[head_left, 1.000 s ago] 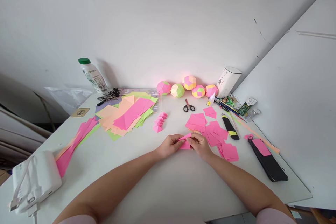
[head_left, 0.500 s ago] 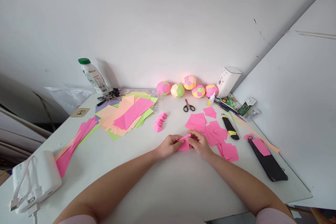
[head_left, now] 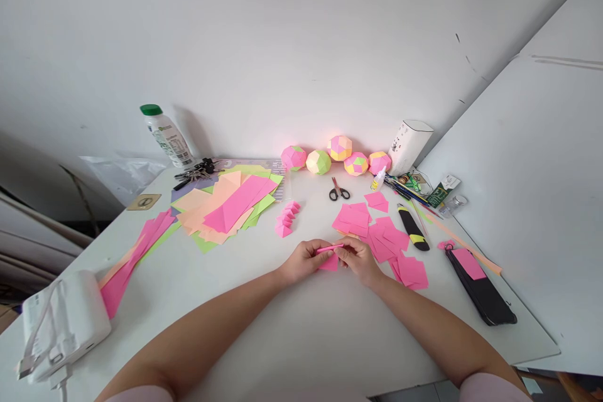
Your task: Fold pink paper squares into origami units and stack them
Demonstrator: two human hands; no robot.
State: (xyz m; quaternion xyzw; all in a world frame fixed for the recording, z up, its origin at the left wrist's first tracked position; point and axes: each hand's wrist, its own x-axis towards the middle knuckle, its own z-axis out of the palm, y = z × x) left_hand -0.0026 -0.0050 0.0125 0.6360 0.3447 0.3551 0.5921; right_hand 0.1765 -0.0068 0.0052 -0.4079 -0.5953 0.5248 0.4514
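My left hand [head_left: 305, 260] and my right hand [head_left: 360, 259] meet at the middle of the white table [head_left: 264, 326], both pinching a small pink paper piece [head_left: 330, 255] that is partly folded, its upper edge raised between my fingertips. Just behind it lies a row of small folded pink units [head_left: 286, 218]. Loose pink paper squares [head_left: 377, 235] are spread to the right of my right hand.
A stack of pink, peach and green sheets [head_left: 230, 204] and pink strips [head_left: 136, 251] lie left. Paper balls [head_left: 339, 156], scissors [head_left: 338, 190], a bottle [head_left: 166, 135], keys [head_left: 195, 171], a utility knife [head_left: 413, 228], a black case [head_left: 480, 289] and a white device [head_left: 61, 323] stand around.
The pink piece's upper flap has been folded flatter and narrower between my fingers. Both hands stay in the same spot.
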